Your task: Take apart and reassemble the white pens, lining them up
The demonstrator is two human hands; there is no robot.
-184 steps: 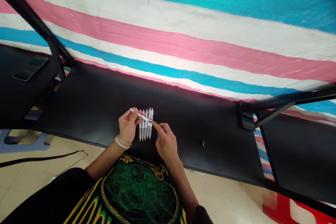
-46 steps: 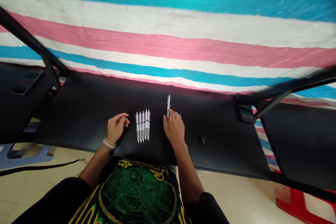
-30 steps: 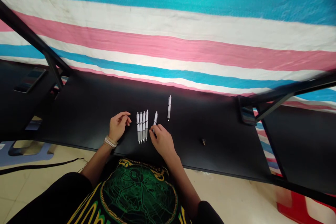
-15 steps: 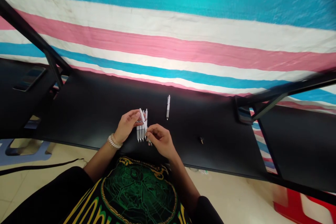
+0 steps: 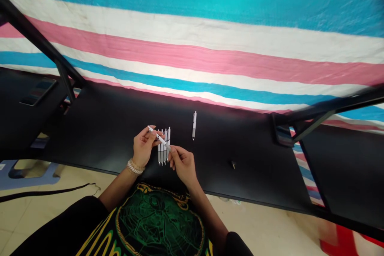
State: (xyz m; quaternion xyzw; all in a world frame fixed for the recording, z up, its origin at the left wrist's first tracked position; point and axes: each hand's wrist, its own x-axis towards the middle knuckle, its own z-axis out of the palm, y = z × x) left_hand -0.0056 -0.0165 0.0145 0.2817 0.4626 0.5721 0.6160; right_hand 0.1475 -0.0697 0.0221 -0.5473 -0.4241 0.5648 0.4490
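Note:
A white and grey pen point(image 5: 162, 141) is held slanted between my two hands, above a row of pens. My left hand point(image 5: 143, 146), with a pale bracelet at the wrist, pinches its upper left part. At its lower right end, the fingers of my right hand point(image 5: 182, 164) close on the grey grip. Beneath it, several similar pens point(image 5: 162, 156) lie side by side on the black table point(image 5: 105, 128), tips toward me, partly hidden by my fingers. Another white and grey pen point(image 5: 194, 125) lies alone farther back, right of the row.
A small dark object point(image 5: 233, 164) lies on the table to the right. Black metal supports point(image 5: 42, 40) rise at both sides, before a striped sheet point(image 5: 192, 60). At the far left is a phone-like dark slab point(image 5: 38, 92). A blue-grey stool point(image 5: 30, 174) stands below left.
The held pen has turned from steep to a flatter slant, its upper end swinging left. Both hands are still on it. The whole view has shifted slightly.

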